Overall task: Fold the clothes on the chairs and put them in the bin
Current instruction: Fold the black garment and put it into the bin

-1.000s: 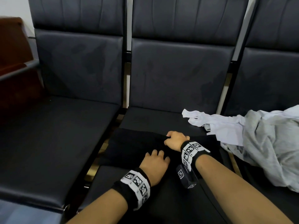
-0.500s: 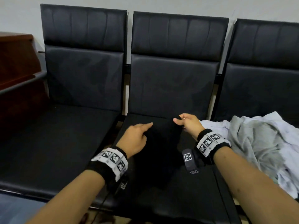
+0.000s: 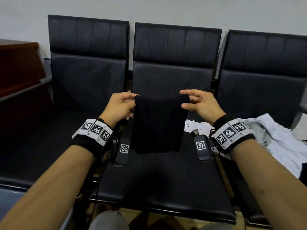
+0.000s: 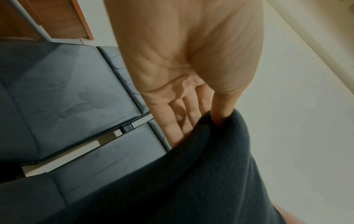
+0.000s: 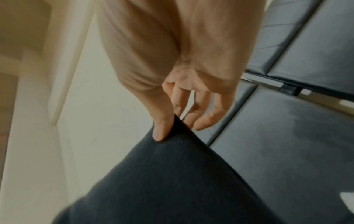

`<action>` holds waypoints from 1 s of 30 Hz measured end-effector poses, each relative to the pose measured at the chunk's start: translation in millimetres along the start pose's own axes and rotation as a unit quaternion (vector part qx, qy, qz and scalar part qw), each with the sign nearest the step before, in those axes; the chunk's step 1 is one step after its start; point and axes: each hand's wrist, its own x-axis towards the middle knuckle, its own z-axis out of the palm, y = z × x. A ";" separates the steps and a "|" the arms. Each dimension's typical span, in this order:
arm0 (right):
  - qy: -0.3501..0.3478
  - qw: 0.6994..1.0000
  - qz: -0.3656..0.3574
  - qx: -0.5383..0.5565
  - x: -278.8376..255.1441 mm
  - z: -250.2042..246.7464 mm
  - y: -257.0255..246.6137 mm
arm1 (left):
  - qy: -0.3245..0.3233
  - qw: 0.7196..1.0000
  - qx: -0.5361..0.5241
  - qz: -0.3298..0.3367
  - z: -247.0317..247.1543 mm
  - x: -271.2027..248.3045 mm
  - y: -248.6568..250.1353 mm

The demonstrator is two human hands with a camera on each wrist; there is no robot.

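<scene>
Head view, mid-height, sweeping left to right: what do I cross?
wooden cabinet → left chair → left hand → black garment → right hand → pile of white and grey clothes on the right chair

Three black chairs, one black garment, two hands

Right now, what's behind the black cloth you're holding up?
Behind the black cloth, pinched by the left hand and right hand, is the middle chair. Its covered part is hidden.
</scene>
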 end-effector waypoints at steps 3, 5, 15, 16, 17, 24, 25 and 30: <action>0.031 0.995 -0.008 -0.094 -5.0 -3.6 -1.0 | -0.017 1.000 0.007 -0.010 0.3 -3.4 6.1; 0.041 0.994 -0.012 -0.100 -9.8 -3.5 -1.5 | -0.036 0.999 0.010 -0.023 0.1 -5.0 5.7; 0.069 0.995 -0.031 0.060 -31.6 -6.9 -11.8 | -0.094 0.972 -0.190 -0.102 14.8 -16.7 -3.0; 0.073 0.994 -0.028 0.073 -33.0 -7.3 -12.8 | -0.090 0.966 -0.217 -0.108 17.2 -18.2 -4.9; 0.075 0.993 -0.028 0.085 -35.4 -7.0 -14.6 | -0.084 0.960 -0.241 -0.116 19.6 -19.8 -6.4; 0.032 0.975 -0.019 0.221 -52.7 -11.7 -28.1 | -0.086 0.948 -0.272 -0.139 30.9 -25.3 -5.3; 0.028 0.974 -0.015 0.226 -53.3 -12.2 -28.3 | -0.085 0.948 -0.272 -0.142 33.3 -24.6 -5.2; 0.054 0.965 0.032 0.254 -41.1 -2.2 -11.2 | -0.078 0.929 -0.290 -0.216 41.9 -12.9 -23.6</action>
